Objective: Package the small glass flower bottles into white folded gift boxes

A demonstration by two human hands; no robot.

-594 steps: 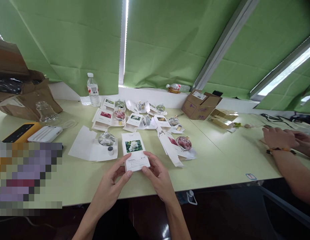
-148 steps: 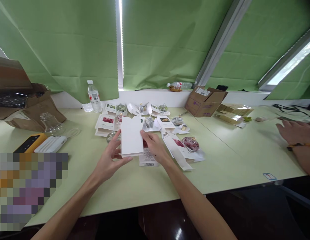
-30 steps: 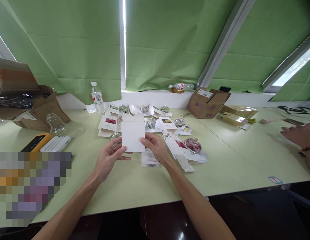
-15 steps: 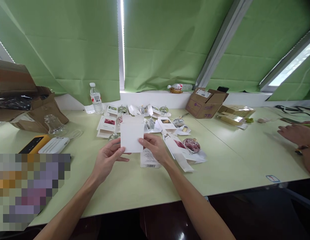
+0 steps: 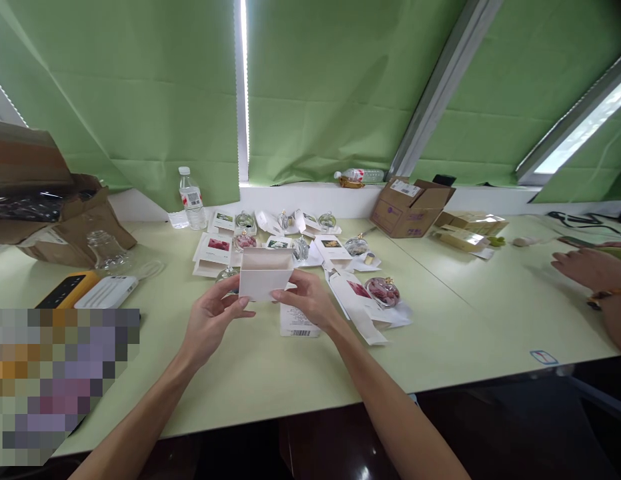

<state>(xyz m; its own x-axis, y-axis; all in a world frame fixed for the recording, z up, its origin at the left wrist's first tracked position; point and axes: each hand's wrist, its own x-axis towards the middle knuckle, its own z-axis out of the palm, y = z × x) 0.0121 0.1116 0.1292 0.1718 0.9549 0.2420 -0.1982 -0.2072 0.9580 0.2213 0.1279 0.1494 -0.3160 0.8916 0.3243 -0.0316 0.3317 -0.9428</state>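
Both of my hands hold a plain white card insert (image 5: pixel 264 281) above the pale green table (image 5: pixel 270 373). My left hand (image 5: pixel 210 323) pinches its lower left edge and my right hand (image 5: pixel 305 300) grips its lower right edge. The insert is tipped back, so it looks short. Under my right hand a white box with a barcode (image 5: pixel 297 323) lies flat. Behind the insert stand several small glass globe bottles and white flower-print boxes (image 5: pixel 213 248).
A water bottle (image 5: pixel 190 198) stands at the back left. Open brown cartons sit at the far left (image 5: pixel 55 213) and back right (image 5: pixel 410 208). A yellow device (image 5: pixel 65 288) and a white one (image 5: pixel 106 291) lie to the left. Another person's hand (image 5: pixel 585 267) rests on the right.
The white insert, upright and tall half a second ago, has tipped or folded back and now looks much shorter. My hands have stayed almost in place.
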